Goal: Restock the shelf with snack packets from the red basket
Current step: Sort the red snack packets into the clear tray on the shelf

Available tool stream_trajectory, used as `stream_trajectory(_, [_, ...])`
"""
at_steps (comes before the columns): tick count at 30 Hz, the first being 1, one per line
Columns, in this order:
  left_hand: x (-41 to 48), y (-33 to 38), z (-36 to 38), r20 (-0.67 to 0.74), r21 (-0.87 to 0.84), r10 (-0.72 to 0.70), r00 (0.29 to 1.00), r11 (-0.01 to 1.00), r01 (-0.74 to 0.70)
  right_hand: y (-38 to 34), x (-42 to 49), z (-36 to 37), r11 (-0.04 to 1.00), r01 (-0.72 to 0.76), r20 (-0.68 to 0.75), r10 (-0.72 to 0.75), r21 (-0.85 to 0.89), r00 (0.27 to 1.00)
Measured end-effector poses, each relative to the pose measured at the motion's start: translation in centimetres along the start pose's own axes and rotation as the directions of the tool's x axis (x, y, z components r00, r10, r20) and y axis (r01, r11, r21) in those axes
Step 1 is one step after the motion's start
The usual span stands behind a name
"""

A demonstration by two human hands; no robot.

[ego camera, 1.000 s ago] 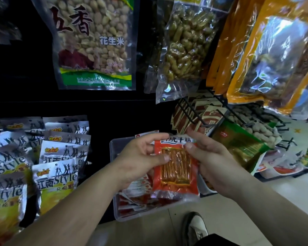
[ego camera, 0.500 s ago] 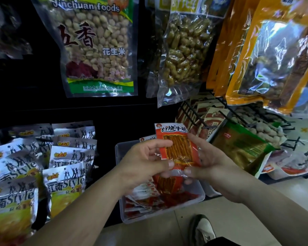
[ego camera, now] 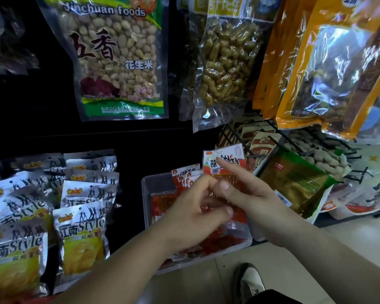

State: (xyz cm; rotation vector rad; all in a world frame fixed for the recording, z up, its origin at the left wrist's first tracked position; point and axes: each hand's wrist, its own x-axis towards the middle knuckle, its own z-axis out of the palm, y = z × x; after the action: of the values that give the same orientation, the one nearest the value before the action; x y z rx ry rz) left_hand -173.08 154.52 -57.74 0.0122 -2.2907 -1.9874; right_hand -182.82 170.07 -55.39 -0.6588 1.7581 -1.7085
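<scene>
Red-and-white plastic snack packet [ego camera: 223,160] upright over clear plastic tray's [ego camera: 144,194] far edge | right hand [ego camera: 257,200] pinches it, left hand [ego camera: 189,218] grips its lower end | tray floor shows at far-left corner | black wire rack [ego camera: 256,156] just right of the packet's top edge

Dark shelf [ego camera: 130,191] carries silver-and-yellow packets [ego camera: 81,227] on the left; a clear tray [ego camera: 157,183] of red packets [ego camera: 162,205] sits beside them; pale floor [ego camera: 195,284] below, one shoe [ego camera: 250,281] on it.

A shop: hanging peanut bags [ego camera: 118,62], rows of silver packets [ego camera: 81,233].
</scene>
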Motion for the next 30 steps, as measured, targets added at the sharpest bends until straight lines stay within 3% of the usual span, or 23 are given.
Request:
stream_trajectory(3, [0.5, -0.4, -1.0, -0.204, 0.053, 0.001, 0.979, 0.999, 0.01, 0.1, 0.2, -0.7, 0.995, 0.048, -0.114, -0.057, -0.082, 0.992])
stream_trajectory(5, [0.6, -0.5, -1.5, -0.345, 0.092, -0.029, 0.938, 0.994, 0.064, 0.1, 0.0, -0.9, 0.987, 0.035, -0.075, -0.047, -0.155, 0.996])
stream_trajectory(6, [0.6, -0.5, -1.6, -0.359, 0.027, -0.082, 0.93, 0.995, 0.098, 0.1, -0.2, -1.0, 0.986, 0.02, -0.036, -0.026, -0.167, 0.999])
stream_trajectory(9, [0.6, -0.6, -1.9, -0.257, -0.236, -0.181, 0.95, 0.964, 0.12, 0.2, -0.3, -0.8, 0.992, -0.031, 0.036, 0.036, -0.121, 0.999])
stream_trajectory(16, [0.8, 0.1, -2.6, -0.202, -0.276, -0.17, 0.964, 0.955, 0.111, 0.2, 0.2, -1.1, 0.994, -0.079, -0.148, 0.067, -0.074, 0.987])
stream_trajectory(21, [0.2, 0.0, -2.0, -0.008, -0.16, -0.203, 0.979, 0.967, 0.199, 0.2, 0.5, -1.2, 0.998, -0.037, -0.347, 0.048, 0.041, 0.937])
stream_trajectory(23, [0.2, -0.1, -1.4, -0.04, -0.119, -0.181, 0.983, 0.977, 0.175, 0.1, 0.3, -1.6, 0.997, -0.042, -0.255, 0.057, 0.064, 0.965])
stream_trajectory(26, [0.5, -0.2, -1.7, -0.148, -0.184, -0.201, 0.968, 0.968, 0.173, 0.1, -0.3, -2.1, 0.99, -0.142, 0.022, 0.143, -0.005, 0.99])
stream_trajectory(30, [0.3, -0.4, -2.0, -0.149, -0.114, -0.201, 0.968, 0.976, 0.185, 0.3, -0.4, -2.4, 0.988, -0.148, 0.033, 0.149, -0.049, 0.988])
